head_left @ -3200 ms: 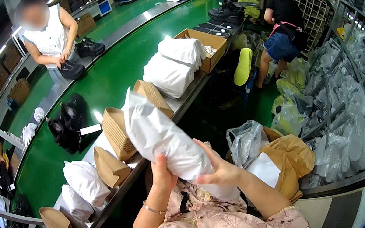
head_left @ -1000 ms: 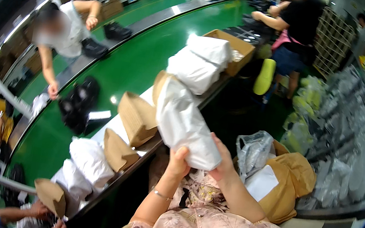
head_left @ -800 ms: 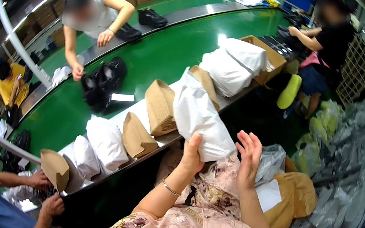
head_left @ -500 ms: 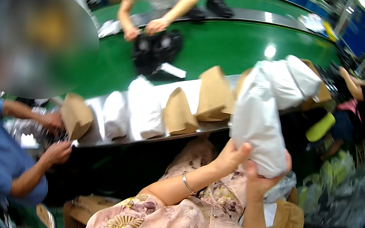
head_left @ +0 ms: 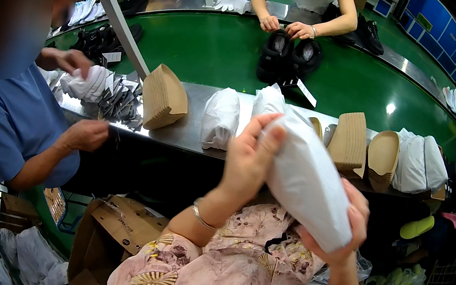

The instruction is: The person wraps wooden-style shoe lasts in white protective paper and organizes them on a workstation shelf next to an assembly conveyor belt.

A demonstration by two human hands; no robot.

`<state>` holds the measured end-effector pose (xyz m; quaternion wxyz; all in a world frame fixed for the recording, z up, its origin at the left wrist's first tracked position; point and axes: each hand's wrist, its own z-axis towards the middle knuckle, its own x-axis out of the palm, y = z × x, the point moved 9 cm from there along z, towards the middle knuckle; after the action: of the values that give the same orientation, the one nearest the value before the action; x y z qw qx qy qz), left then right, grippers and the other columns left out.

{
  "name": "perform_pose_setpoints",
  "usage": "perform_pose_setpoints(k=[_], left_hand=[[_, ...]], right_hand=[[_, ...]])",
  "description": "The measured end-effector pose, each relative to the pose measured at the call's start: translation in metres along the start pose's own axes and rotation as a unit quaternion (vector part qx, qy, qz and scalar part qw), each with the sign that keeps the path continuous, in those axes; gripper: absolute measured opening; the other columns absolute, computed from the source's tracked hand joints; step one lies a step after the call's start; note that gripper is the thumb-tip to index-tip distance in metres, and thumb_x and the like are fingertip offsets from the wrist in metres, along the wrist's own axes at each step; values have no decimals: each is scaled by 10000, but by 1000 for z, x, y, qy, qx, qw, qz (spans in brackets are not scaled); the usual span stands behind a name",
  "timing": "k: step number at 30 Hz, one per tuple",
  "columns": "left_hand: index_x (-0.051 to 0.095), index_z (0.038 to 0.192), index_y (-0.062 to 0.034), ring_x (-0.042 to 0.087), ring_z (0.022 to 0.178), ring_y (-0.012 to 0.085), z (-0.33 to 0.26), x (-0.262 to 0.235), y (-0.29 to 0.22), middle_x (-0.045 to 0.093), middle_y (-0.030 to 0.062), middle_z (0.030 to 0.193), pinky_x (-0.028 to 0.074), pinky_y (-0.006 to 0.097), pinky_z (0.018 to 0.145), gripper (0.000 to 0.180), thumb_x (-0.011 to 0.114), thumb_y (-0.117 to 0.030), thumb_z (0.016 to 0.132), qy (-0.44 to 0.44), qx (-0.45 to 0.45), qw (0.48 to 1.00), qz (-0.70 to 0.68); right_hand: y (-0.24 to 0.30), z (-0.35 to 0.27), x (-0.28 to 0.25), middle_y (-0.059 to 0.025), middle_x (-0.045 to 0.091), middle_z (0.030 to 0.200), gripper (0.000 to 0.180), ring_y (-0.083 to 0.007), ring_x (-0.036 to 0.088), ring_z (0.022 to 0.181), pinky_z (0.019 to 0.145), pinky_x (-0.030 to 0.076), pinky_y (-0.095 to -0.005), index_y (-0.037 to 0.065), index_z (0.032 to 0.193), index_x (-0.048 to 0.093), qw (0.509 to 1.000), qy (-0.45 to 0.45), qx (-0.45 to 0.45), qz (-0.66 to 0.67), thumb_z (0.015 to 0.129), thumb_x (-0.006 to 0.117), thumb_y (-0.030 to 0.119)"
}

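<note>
White bundle [head_left: 309, 181] aslant in the grasp of left hand [head_left: 248, 160] and right hand [head_left: 355, 229] (one at each end)

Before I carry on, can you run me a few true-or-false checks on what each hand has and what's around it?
1. The left hand and right hand both hold the white bundle. True.
2. The metal bracelet is on the right wrist. False: it is on the left wrist.
3. The pair of black shoes is on the green surface. True.
4. The person in the blue shirt is at the picture's right. False: they are at its left.
5. The open cardboard box sits on the green surface. False: it is lower down, at the wearer's left.
</note>
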<state>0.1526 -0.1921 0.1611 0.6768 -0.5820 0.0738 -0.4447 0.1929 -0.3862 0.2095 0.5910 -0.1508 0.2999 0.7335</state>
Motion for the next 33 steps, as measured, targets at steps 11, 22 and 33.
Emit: perform_pose_setpoints(k=[11, 22, 33], left_hand=[[621, 861, -15, 589, 660, 122, 142, -155, 79, 633, 59, 803, 491, 256, 611, 221, 595, -234, 859, 36, -287, 955, 69], [630, 952, 41, 577, 714, 130, 161, -199, 186, 641, 61, 828, 467, 253, 655, 311, 581, -252, 861, 43, -223, 933, 279], [466, 1242, 67, 411, 1232, 271, 160, -215, 157, 443, 197, 1326, 301, 345, 1025, 601, 390, -448, 942, -4, -98, 907, 409]], right_hand=[[-21, 34, 222, -297, 323, 1257, 823, -428, 377, 1161, 981, 342, -429, -44, 1292, 228, 949, -27, 245, 196, 704, 759, 180], [-66, 4, 283, -268, 355, 1189, 816, -410, 420, 1072, 906, 390, -412, -51, 1265, 250, 927, 5, 344, 147, 693, 763, 227], [-46, 3, 291, -258, 365, 1199, 808, -399, 409, 1095, 941, 353, -416, -54, 1281, 256, 944, -12, 311, 107, 697, 753, 199]])
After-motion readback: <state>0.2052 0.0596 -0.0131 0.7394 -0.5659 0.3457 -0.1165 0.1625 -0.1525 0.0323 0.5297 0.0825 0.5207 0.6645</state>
